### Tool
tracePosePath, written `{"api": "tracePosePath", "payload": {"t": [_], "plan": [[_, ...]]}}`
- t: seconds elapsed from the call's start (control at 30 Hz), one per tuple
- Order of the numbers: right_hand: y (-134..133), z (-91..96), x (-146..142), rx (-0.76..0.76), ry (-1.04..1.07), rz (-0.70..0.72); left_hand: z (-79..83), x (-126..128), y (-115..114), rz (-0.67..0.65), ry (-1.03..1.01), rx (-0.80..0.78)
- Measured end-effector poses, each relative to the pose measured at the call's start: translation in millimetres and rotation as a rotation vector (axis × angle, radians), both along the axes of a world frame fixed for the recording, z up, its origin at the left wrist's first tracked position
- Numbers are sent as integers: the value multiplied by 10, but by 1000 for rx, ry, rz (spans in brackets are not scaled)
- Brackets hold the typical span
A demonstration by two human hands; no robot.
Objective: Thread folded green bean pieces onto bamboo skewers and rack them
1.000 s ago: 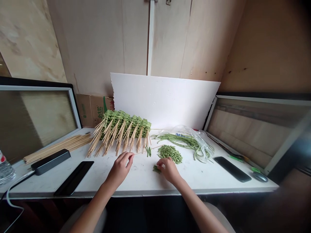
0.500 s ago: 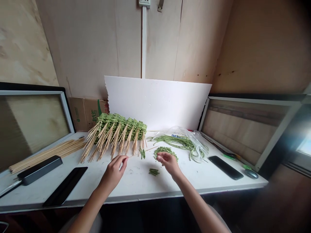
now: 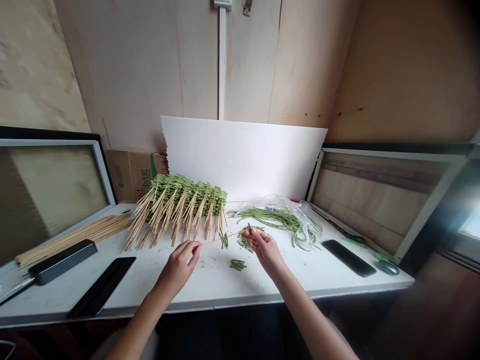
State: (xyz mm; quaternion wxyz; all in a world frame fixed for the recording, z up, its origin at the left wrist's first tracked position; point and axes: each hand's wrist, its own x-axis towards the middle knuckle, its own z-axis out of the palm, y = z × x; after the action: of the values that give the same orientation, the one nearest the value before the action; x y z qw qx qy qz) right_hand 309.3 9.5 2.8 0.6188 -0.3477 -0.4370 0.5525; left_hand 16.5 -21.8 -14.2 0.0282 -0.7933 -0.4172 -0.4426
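Observation:
My left hand [image 3: 182,265] pinches the near end of a thin bamboo skewer [image 3: 234,234], which slants up to the right above the table. Several short green bean pieces [image 3: 224,240] are threaded side by side on it. At the skewer's far tip, my right hand [image 3: 264,247] is closed on one cut bean piece [image 3: 249,226]. Partly hidden behind that hand lies a heap of cut bean pieces [image 3: 244,243]. A short row of bean pieces [image 3: 237,264] rests on the table below the skewer.
A stack of filled bean skewers [image 3: 183,192] stands at back left, beside loose bamboo skewers [image 3: 82,235]. Long uncut beans [image 3: 270,217] lie by a plastic bag [image 3: 300,212]. A black phone [image 3: 348,258] and mouse [image 3: 388,267] are right; a flat black slab [image 3: 103,287] is left.
My right hand has come up from the heap to the skewer's tip with a bean piece. The skewer and its threaded beans have shifted slightly right.

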Motion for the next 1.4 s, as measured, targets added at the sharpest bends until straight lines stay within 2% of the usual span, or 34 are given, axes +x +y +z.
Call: {"api": "tracePosePath", "payload": {"t": [0.33,0.6,0.73,1.13,1.4], "plan": [[0,-22,16,38,-65,-70,20,8,-19,-3,13,-13],[-81,101,75,116,-245,-174,48,-7,-24,-19,58,0],[-103,123,62,116,-268,-166,63,-16,-26,-19,61,39],[-90,16,-29,75,-187,-147,88,14,-56,-7,117,118],[-204,-10,-235,117,-250,-65,127,152,-151,-53,120,130]]}}
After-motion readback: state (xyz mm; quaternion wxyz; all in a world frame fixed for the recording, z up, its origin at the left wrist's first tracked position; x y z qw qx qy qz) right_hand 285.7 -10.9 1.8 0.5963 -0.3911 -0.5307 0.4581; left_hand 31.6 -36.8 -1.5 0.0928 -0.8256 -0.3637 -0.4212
